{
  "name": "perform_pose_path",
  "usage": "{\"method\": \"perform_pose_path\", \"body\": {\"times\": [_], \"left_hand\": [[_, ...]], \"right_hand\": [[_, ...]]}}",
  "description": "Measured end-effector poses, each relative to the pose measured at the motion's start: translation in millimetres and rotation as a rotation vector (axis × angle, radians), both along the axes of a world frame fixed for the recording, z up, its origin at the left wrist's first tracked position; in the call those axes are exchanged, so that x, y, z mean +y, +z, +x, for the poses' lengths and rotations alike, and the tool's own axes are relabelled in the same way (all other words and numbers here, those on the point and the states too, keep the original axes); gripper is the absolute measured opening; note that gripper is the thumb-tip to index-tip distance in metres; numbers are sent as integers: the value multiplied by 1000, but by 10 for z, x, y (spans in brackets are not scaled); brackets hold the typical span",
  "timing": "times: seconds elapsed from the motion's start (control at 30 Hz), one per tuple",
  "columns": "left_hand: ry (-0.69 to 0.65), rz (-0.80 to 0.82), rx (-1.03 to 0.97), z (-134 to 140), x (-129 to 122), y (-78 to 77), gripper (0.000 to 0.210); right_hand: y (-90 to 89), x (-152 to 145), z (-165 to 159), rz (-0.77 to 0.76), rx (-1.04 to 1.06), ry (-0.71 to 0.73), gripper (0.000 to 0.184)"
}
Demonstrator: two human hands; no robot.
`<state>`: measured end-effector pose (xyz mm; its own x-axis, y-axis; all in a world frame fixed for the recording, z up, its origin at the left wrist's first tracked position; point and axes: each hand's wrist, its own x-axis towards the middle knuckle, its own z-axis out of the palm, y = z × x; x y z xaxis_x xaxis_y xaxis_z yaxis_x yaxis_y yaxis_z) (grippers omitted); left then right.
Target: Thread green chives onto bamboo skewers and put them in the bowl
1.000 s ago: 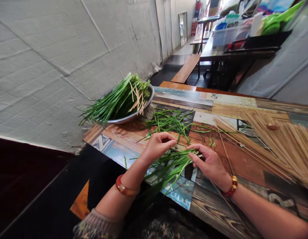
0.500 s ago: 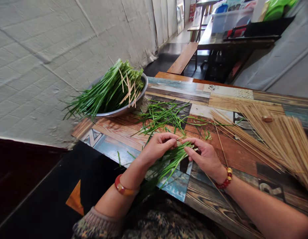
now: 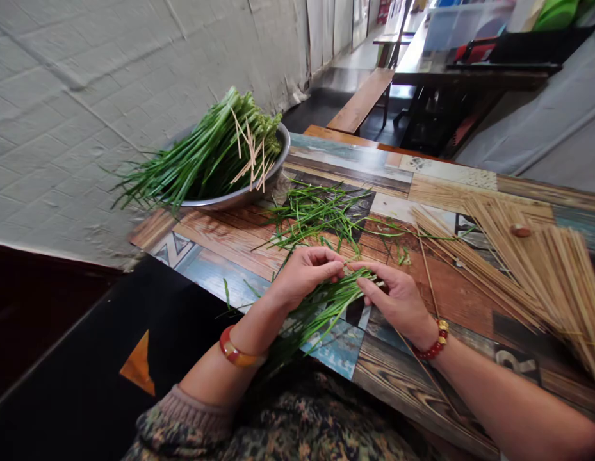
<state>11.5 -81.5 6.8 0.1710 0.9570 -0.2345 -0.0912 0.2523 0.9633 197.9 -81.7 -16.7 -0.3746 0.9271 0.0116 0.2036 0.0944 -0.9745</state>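
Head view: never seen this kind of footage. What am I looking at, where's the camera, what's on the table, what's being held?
No machine here: a person's bare hands, filmed by a camera worn on their head, looking forward and down. The left hand and right hand pinch a small bundle of green chives between them over a patchwork wooden table. Beyond lie loose chives, a metal bowl heaped with more chives and a few sticks, and, to the right, a spread of bamboo skewers.

Left hand (image 3: 304, 274) and right hand (image 3: 398, 301) pinched, fingertips together
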Motion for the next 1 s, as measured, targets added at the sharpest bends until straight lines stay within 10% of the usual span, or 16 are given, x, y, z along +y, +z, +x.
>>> {"method": "perform_pose_path", "body": {"times": [1.0], "left_hand": [[35, 27, 38, 25, -13, 38, 16]], "right_hand": [[17, 15, -2, 85, -91, -5, 28]]}}
